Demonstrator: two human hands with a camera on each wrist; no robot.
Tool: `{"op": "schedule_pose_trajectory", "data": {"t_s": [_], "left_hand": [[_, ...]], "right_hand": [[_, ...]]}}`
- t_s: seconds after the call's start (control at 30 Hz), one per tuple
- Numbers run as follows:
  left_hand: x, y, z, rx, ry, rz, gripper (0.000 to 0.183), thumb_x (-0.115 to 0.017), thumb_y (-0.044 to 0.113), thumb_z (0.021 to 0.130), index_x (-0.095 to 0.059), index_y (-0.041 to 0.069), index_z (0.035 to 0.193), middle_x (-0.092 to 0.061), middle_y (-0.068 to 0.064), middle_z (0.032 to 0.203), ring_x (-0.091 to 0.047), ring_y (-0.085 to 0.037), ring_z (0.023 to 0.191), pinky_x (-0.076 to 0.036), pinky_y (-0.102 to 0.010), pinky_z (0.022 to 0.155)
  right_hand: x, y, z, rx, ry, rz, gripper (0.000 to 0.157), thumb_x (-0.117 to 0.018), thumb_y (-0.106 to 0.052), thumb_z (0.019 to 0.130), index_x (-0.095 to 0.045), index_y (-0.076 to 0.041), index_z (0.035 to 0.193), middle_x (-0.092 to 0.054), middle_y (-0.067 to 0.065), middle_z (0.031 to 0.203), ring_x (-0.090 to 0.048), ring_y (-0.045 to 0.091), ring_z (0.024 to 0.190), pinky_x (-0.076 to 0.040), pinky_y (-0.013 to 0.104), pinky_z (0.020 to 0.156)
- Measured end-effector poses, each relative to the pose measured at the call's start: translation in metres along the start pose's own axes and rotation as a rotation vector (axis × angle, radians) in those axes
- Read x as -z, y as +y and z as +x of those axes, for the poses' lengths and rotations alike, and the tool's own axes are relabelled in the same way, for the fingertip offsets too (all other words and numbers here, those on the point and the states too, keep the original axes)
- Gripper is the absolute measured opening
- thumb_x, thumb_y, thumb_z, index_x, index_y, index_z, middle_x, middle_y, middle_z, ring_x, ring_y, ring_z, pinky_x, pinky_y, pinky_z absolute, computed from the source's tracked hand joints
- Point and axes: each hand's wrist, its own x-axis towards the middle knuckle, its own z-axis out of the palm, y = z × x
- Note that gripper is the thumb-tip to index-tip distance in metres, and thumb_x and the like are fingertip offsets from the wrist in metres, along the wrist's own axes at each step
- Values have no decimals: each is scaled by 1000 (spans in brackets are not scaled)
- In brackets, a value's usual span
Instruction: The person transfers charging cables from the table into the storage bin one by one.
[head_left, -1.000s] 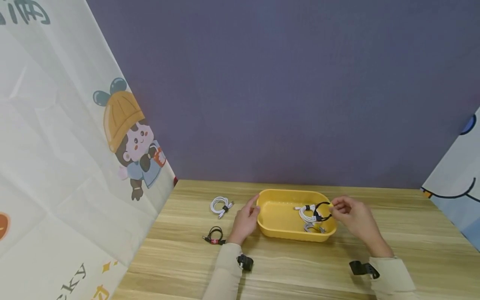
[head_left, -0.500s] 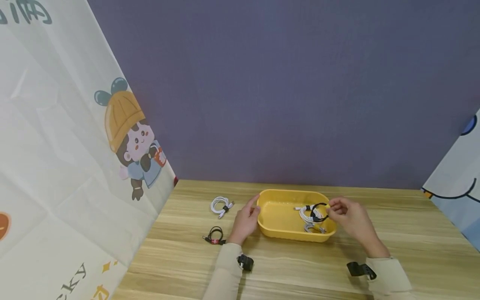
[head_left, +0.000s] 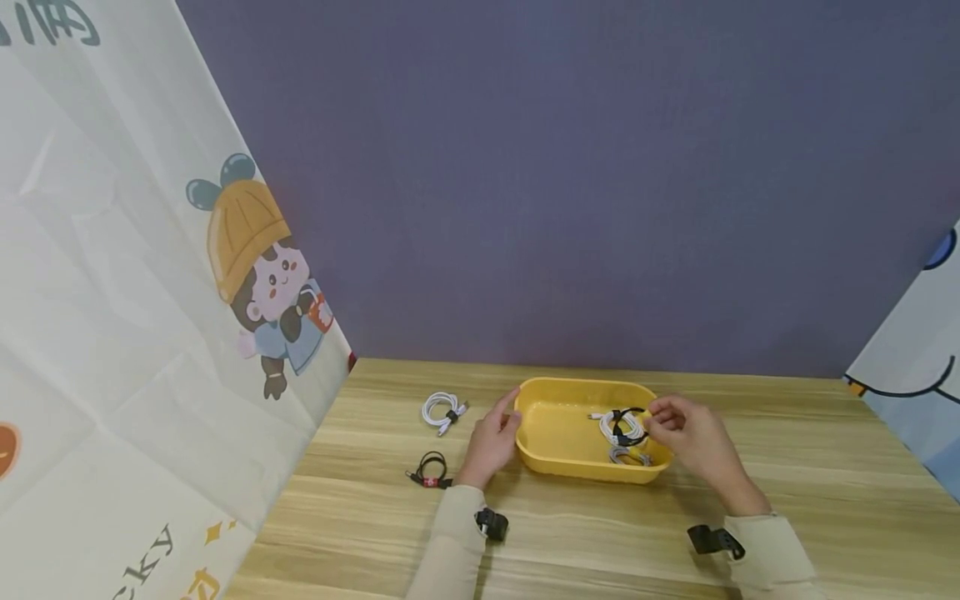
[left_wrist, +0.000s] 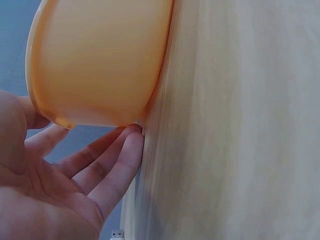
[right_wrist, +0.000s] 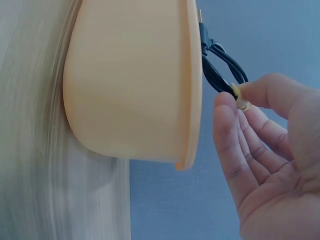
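Observation:
My right hand pinches a coiled black cable between thumb and fingertips at a pale yellow tie. The cable hangs over the right end of a yellow plastic basket, above a white coiled cable lying inside. A grey coiled cable lies in front of the white one in the basket. At the basket's left end my left hand touches the outer wall and rim with fairly straight fingers. Whether the black cable touches the white one cannot be told.
On the wooden table, left of the basket, lie a second white coiled cable and a black coiled cable with a red tie. A dark blue-grey panel rises behind the table. A printed white sheet stands to the left.
My right hand has moved left and slightly inward, carrying the black cable further over the basket and lower toward the white coil. My left hand stays at the basket's left end.

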Motion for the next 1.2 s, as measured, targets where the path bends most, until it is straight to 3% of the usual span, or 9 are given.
{"op": "schedule_pose_trajectory", "data": {"t_s": [0.53,0.9,1.2], "left_hand": [[0,2,-1,14,17,31,46,-49,25,108,-47,27,154,-75,-14,115,-62,-10,77,-50,-27,66],[1,3,0,18,12,19,46,-48,26,109,-47,28,154,-75,-13,113,-59,-9,71,-48,-27,63],[0,2,0,13,14,15,46,-48,26,109,-47,28,154,-75,-14,115,-60,-9,75,-49,-27,65]], "right_hand": [[-13,-8,-1,-1,-8,6,12,-74,-11,93,-70,-5,103,-72,5,90,-64,3,76,-55,21,67],[-23,-12,-2,-8,-28,15,13,-74,-10,91,-70,-3,103,-72,6,89,-64,5,76,-55,21,67],[-29,-15,-4,-10,-39,5,14,-75,-10,91,-71,-3,102,-72,3,88,-63,6,76,-54,21,67]]}}
